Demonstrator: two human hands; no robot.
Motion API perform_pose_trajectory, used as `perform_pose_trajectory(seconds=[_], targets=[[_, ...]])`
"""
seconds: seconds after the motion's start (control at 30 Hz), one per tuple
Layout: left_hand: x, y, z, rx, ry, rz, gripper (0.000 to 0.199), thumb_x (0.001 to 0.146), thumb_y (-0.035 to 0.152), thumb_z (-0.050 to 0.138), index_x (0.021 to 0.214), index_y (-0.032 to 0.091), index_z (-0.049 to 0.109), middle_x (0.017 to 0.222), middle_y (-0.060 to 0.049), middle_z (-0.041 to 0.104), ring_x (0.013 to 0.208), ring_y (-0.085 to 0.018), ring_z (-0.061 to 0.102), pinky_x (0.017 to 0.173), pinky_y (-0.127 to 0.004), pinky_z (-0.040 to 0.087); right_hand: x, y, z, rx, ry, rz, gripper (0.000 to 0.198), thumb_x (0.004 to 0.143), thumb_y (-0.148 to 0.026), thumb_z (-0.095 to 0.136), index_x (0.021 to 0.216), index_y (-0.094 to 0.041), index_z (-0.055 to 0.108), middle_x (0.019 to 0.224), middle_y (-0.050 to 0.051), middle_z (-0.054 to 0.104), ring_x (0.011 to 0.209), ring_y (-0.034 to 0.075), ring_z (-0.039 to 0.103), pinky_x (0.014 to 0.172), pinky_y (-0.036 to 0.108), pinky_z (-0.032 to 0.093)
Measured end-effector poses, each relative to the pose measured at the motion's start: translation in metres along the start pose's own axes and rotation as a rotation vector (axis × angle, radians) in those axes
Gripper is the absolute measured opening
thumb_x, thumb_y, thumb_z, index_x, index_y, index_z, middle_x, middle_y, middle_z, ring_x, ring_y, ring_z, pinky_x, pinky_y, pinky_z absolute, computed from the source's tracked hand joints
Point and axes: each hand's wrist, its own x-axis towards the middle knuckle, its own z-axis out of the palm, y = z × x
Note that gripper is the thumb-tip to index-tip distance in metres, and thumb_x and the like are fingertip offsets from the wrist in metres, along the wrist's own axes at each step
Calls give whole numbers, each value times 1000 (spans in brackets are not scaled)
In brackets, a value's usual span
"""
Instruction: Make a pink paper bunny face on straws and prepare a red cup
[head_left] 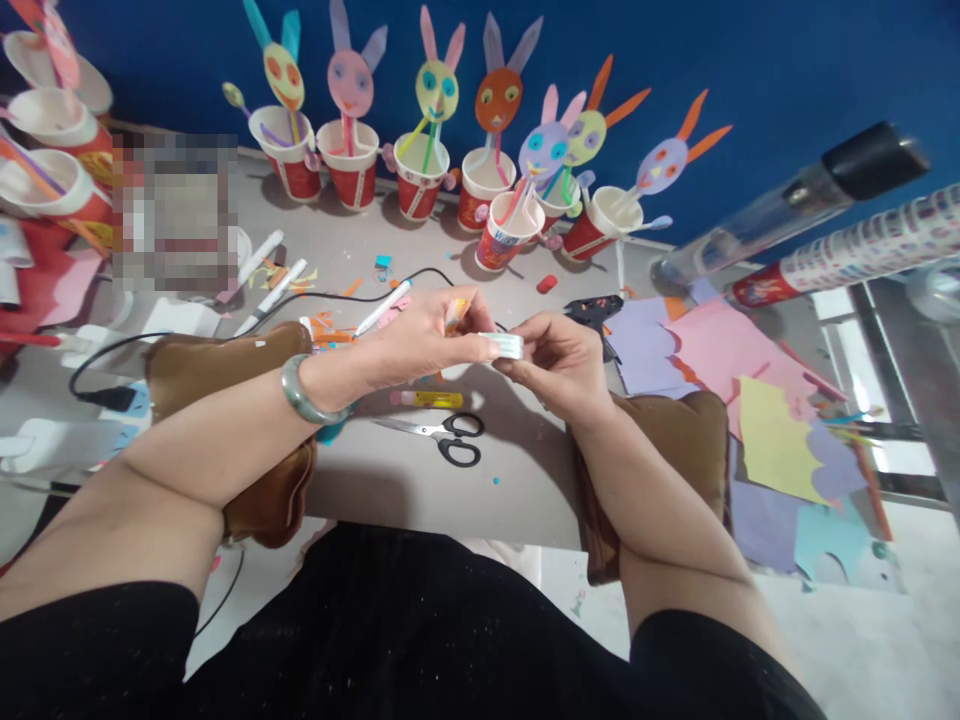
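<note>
Above the table's middle, my left hand, closed, has a small whitish strip or roll between thumb and fingers. A bit of something yellow-orange shows within the curl of the same hand. My right hand is closed too, its thumb and fingertips pinching the whitish piece from the other side. Whether that piece is tape I cannot tell. Below the hands lie a yellow glue stick and scissors with black handles. A white marker lies just behind my left hand.
Red paper cups with paper rabbit faces line the blue wall. A black glue gun and coloured paper sheets lie right. Brown cushions sit under both forearms. A black cable crosses the left side, near plugs and paper scraps.
</note>
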Motion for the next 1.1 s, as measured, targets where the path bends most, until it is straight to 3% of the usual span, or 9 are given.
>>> perform_pose_trajectory(seconds=[0.3, 0.53, 0.73, 0.8, 0.93, 1.1], targets=[[0, 7, -3, 55, -33, 31, 13, 70, 17, 67, 80, 19, 58, 67, 5, 57, 59, -7, 48, 53, -22, 37, 1, -2, -1, 43, -54, 74, 48, 64, -54, 96, 80, -22, 64, 57, -6, 60, 47, 9, 48, 47, 24, 39], [0, 1, -2, -4, -33, 49, 13, 73, 20, 67, 84, 19, 59, 71, 4, 59, 59, -7, 48, 53, -22, 37, 3, 1, -2, 122, -42, 84, 49, 65, -55, 94, 78, -22, 62, 56, -7, 59, 46, 9, 49, 46, 23, 40], [2, -2, 1, -21, -48, 28, 40, 70, 41, 90, 82, 19, 59, 68, 5, 57, 61, -7, 50, 53, -21, 38, 0, -5, -2, -78, -16, -3, 46, 63, -49, 97, 77, -20, 65, 61, -6, 61, 52, 8, 50, 51, 23, 43], [3, -2, -1, -60, -75, 15, 46, 70, 50, 91, 84, 19, 59, 67, 5, 56, 59, -7, 49, 51, -21, 37, 1, -6, -6, -29, -90, 5, 48, 64, -52, 96, 78, -21, 63, 62, -6, 62, 52, 8, 53, 50, 22, 44], [3, 0, -5, -136, -116, 6, 51, 70, 60, 89, 84, 21, 59, 62, 7, 50, 53, -6, 42, 49, -23, 31, 4, -6, -16, 178, -317, 108, 46, 81, -61, 82, 94, -23, 60, 62, -6, 66, 47, 12, 63, 47, 23, 49], [3, 1, -8, -159, -146, 12, 48, 68, 53, 91, 84, 20, 60, 63, 7, 49, 53, -6, 40, 49, -23, 30, 1, -12, -18, 275, -351, 210, 43, 84, -58, 80, 98, -23, 58, 65, -4, 72, 47, 13, 67, 44, 22, 53]])
